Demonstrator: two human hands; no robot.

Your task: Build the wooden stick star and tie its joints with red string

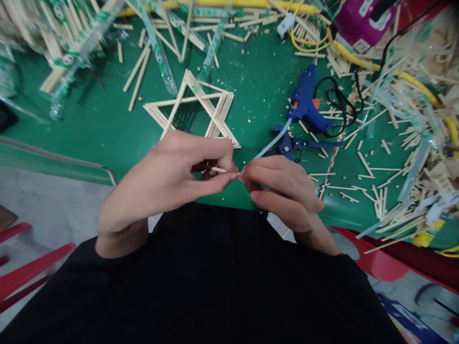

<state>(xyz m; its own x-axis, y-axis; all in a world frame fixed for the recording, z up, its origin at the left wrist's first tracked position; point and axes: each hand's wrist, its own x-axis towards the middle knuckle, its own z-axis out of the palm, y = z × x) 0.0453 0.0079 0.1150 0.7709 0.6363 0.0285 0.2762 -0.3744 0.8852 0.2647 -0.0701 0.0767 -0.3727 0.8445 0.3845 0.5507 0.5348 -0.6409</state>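
My left hand (179, 167) is closed in a pinch on a thin wooden stick (217, 168), part of which is hidden by the fingers. My right hand (283, 186) meets it fingertip to fingertip, thumb and forefinger pressed together at the stick's tip. What lies between those right fingertips is too small to name. Just beyond my left hand is a six-pointed star of wooden sticks (204, 99), its lower part hidden behind the hand. A blue glue gun (306, 102) with a pale glue stick (274, 138) in its back lies beyond my right hand.
A blue cutter-like tool (289, 143) lies by the glue gun. Loose stick pieces cover the right of the green table (107, 124). Packs of sticks (79, 43) fill the back left. A yellow cable (349, 55) passes a purple device (364, 24). Red stools stand below.
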